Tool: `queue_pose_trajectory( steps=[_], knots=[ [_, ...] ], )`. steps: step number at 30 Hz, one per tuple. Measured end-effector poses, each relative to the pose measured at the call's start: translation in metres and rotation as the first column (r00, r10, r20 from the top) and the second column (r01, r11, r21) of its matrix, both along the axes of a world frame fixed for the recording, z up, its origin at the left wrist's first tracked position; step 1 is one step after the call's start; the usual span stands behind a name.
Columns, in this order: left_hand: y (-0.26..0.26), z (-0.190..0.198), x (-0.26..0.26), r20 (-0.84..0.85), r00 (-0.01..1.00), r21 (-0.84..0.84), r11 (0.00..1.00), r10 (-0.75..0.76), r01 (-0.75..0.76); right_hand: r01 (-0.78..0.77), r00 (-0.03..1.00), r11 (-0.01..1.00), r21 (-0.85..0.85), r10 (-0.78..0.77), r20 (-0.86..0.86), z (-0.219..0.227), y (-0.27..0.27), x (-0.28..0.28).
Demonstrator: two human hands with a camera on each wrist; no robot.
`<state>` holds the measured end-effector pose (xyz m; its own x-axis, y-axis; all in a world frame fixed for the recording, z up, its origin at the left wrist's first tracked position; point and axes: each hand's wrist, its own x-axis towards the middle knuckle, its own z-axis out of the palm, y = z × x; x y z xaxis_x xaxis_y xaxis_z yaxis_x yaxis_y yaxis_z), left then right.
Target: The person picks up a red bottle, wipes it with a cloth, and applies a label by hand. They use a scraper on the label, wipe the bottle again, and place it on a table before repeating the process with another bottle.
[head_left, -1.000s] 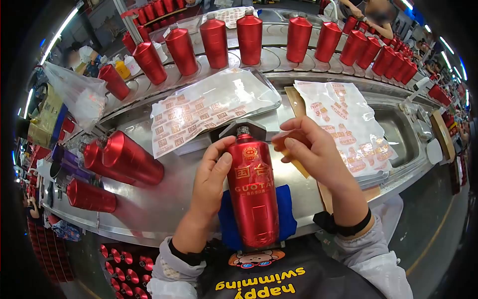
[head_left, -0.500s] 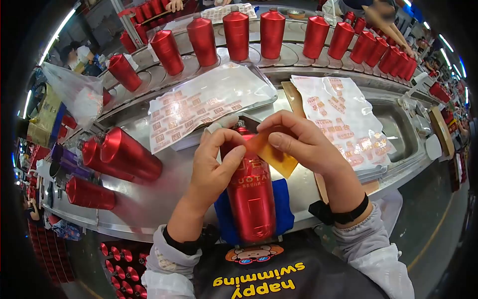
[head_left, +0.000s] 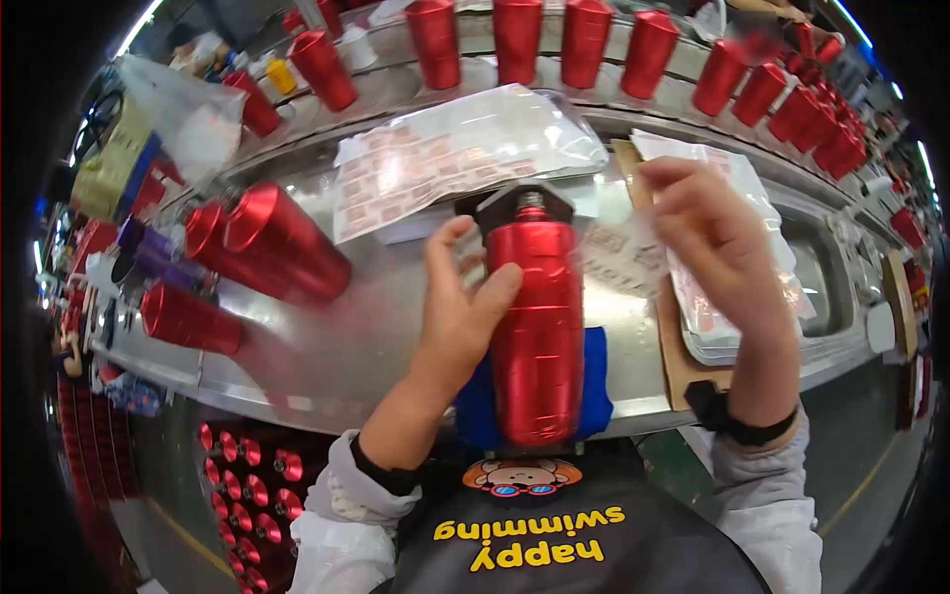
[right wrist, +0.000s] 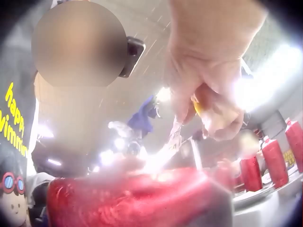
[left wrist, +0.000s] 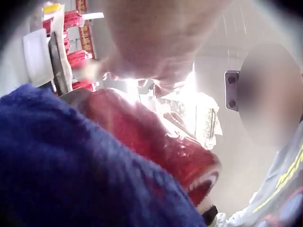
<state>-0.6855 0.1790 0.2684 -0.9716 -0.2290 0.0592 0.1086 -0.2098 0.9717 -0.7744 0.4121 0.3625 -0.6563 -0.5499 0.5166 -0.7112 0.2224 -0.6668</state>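
Note:
A red metallic bottle [head_left: 534,337] lies tilted on a blue cloth [head_left: 596,386], its threaded neck by a dark angular holder [head_left: 549,198]. My left hand [head_left: 460,307] holds the bottle at its left shoulder, thumb on the front, other fingers at the side. Off to the bottle's right, my right hand [head_left: 717,238] pinches a clear printed film [head_left: 623,257], which hangs between it and the bottle. In the right wrist view, the film [right wrist: 174,137] hangs from the fingertips, and a yellow piece [right wrist: 198,107] shows inside the hand.
Printed label sheets [head_left: 435,168] lie behind the bottle, and more sheets [head_left: 708,307] on a tray at right, next to a sink [head_left: 826,262]. Three red bottles [head_left: 282,243] lie at left. A conveyor [head_left: 475,74] carries upright red bottles along the back.
My right hand has moved right, off the bottle, now with the clear film. The gold lettering seen on the bottle earlier no longer shows. My left hand has shifted to the bottle's side.

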Motion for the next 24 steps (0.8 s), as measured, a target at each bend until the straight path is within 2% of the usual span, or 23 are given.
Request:
queue_pose_trajectory(
  steps=[1,3,4,5,6,7,8,9,10,11,12,14,15,16,17,19,22,24],
  knots=[
    [0.0,0.012,0.005,0.123,0.977,0.185,0.971,-0.177,0.153,0.021,0.97,0.992,-0.127,0.011,0.244,-0.003,0.014,-0.012],
    [0.01,-0.001,-0.007,0.096,0.972,0.418,0.894,-0.217,0.158,0.175,0.934,0.983,0.055,-0.184,0.305,0.003,0.045,-0.043],
    [0.008,0.001,-0.011,0.055,0.941,0.448,0.85,-0.334,0.275,0.211,0.898,0.959,0.19,-0.267,0.349,-0.002,0.062,-0.064],
    [0.004,0.004,-0.014,0.008,0.89,0.473,0.786,-0.456,0.398,0.322,0.86,0.907,0.269,-0.4,0.317,-0.015,0.075,-0.08],
    [0.007,0.005,-0.013,0.058,0.89,0.529,0.77,-0.453,0.358,0.329,0.838,0.87,0.366,-0.448,0.312,-0.03,0.094,-0.104],
    [0.008,0.009,-0.01,0.095,0.88,0.59,0.738,-0.466,0.327,0.402,0.817,0.795,0.454,-0.536,0.214,-0.045,0.103,-0.122],
    [0.009,0.008,-0.007,0.081,0.868,0.606,0.715,-0.49,0.347,0.407,0.888,0.716,0.567,-0.456,-0.062,-0.08,0.127,-0.159],
    [0.005,0.008,-0.001,0.074,0.867,0.618,0.705,-0.493,0.348,0.455,0.881,0.648,0.61,-0.428,-0.202,-0.095,0.136,-0.162],
    [0.001,0.014,0.01,0.068,0.877,0.599,0.723,-0.475,0.345,0.441,0.893,0.544,0.714,-0.35,-0.285,-0.127,0.162,-0.19],
    [-0.004,0.024,0.022,0.065,0.894,0.576,0.748,-0.444,0.33,0.45,0.841,0.435,0.78,-0.499,-0.207,-0.141,0.168,-0.197],
    [-0.012,0.039,0.035,0.05,0.923,0.553,0.78,-0.381,0.292,0.49,0.817,0.354,0.797,-0.505,-0.278,-0.141,0.158,-0.187],
    [-0.045,0.046,0.064,-0.025,0.998,0.363,0.929,-0.066,0.071,0.53,0.824,0.389,0.754,-0.447,-0.348,-0.161,0.176,-0.198],
    [-0.062,0.048,0.077,-0.082,0.994,0.27,0.962,0.072,-0.047,0.544,0.813,0.395,0.74,-0.465,-0.349,-0.162,0.177,-0.198],
    [-0.081,0.05,0.088,-0.149,0.954,0.127,0.962,0.26,-0.243,0.514,0.828,0.399,0.759,-0.463,-0.317,-0.161,0.18,-0.199],
    [-0.104,0.052,0.1,-0.248,0.877,-0.001,0.905,0.411,-0.425,0.496,0.832,0.396,0.773,-0.47,-0.294,-0.157,0.183,-0.197],
    [-0.15,0.044,0.108,-0.424,0.699,-0.166,0.71,0.576,-0.685,0.499,0.838,0.44,0.746,-0.464,-0.287,-0.157,0.185,-0.193],
    [-0.199,0.028,0.113,-0.534,0.572,-0.436,0.377,0.622,-0.817,0.466,0.856,0.479,0.744,-0.457,-0.242,-0.154,0.192,-0.196],
    [-0.221,0.012,0.116,-0.529,0.559,-0.496,0.302,0.638,-0.814,0.429,0.864,0.451,0.783,-0.457,-0.211,-0.146,0.199,-0.197]
  ],
)
